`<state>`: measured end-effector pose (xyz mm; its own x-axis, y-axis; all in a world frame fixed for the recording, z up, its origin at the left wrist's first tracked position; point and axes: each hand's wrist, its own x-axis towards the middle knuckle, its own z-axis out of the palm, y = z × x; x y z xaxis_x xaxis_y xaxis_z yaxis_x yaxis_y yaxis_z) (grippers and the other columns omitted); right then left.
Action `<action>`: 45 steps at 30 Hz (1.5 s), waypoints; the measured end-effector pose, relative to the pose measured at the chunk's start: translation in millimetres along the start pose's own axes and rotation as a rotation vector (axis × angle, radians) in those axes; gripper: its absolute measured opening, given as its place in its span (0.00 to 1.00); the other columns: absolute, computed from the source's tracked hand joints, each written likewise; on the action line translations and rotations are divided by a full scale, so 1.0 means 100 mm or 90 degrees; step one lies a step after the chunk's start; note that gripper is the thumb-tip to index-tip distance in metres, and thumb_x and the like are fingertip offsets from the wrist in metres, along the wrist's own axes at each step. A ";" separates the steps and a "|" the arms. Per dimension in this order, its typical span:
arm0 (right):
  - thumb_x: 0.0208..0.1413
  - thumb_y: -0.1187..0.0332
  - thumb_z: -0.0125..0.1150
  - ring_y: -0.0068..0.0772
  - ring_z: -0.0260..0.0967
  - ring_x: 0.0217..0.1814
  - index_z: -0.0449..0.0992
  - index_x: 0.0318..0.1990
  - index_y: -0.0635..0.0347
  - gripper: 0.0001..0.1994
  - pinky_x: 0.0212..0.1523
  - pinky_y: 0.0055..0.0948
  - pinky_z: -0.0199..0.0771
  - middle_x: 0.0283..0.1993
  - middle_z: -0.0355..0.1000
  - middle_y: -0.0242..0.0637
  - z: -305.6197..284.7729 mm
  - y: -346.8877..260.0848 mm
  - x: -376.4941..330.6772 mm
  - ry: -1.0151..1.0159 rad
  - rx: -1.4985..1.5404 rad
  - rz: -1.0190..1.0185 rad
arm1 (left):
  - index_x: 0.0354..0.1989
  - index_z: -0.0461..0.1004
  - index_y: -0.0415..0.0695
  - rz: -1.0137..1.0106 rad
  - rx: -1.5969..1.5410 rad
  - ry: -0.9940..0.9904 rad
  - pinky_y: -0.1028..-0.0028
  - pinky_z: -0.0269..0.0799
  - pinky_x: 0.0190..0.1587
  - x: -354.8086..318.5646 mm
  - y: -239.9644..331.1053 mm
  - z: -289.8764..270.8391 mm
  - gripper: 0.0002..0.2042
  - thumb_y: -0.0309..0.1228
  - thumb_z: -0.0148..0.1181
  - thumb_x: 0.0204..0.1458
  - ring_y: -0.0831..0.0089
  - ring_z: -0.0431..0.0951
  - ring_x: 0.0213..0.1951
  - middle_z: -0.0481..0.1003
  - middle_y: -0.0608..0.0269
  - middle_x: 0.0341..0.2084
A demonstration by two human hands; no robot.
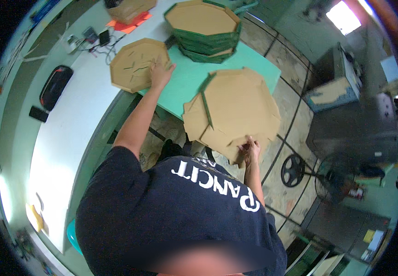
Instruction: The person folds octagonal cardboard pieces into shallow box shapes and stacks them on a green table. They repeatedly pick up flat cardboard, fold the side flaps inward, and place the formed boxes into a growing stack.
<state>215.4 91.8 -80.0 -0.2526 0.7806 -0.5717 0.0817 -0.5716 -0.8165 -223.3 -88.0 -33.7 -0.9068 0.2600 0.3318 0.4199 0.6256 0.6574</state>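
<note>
A shallow octagonal cardboard tray lies on the left, with several small dark and brown strips loose inside it. My left hand reaches over its right side, fingers spread among the strips; whether a fingertip touches one cannot be made out. In front of me is a large flat octagonal cardboard blank with side flaps, its near edge jutting past the table. A green strip runs along its left side. My right hand pinches a flap at the near edge.
Octagonal trays with green sides are stacked at the far end of the green table. Along the left runs a white counter with cables, a black case and a phone. A fan stands right.
</note>
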 end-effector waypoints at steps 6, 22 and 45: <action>0.51 0.70 0.61 0.44 0.72 0.49 0.74 0.52 0.53 0.18 0.51 0.43 0.72 0.44 0.74 0.40 -0.29 -0.26 -0.26 0.081 -0.728 -0.637 | 0.50 0.76 0.50 0.452 -0.117 -0.535 0.55 0.53 0.67 -1.05 0.49 0.11 0.19 0.39 0.63 0.50 0.55 0.66 0.61 0.73 0.59 0.53; 0.49 0.71 0.60 0.46 0.69 0.47 0.71 0.32 0.58 0.05 0.59 0.43 0.62 0.36 0.71 0.40 0.21 -0.37 0.32 -0.345 -0.831 -0.723 | 0.33 0.79 0.51 0.689 -0.044 -0.608 0.47 0.55 0.64 -1.50 0.61 0.51 0.08 0.39 0.63 0.50 0.66 0.78 0.43 0.79 0.67 0.30; 0.51 0.41 0.55 0.49 0.45 0.74 0.55 0.63 0.77 0.46 0.75 0.45 0.35 0.69 0.52 0.56 0.01 -0.25 -0.19 -0.333 -1.111 -0.804 | 0.41 0.77 0.42 0.757 -0.163 -0.508 0.49 0.50 0.68 -1.68 0.53 0.32 0.21 0.48 0.63 0.49 0.59 0.67 0.62 0.77 0.60 0.47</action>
<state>217.6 91.4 -48.5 -0.9861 0.1649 -0.0215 0.1657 0.9851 -0.0451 -49.6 -75.1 -75.7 0.2319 0.9057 0.3550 0.8403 -0.3703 0.3959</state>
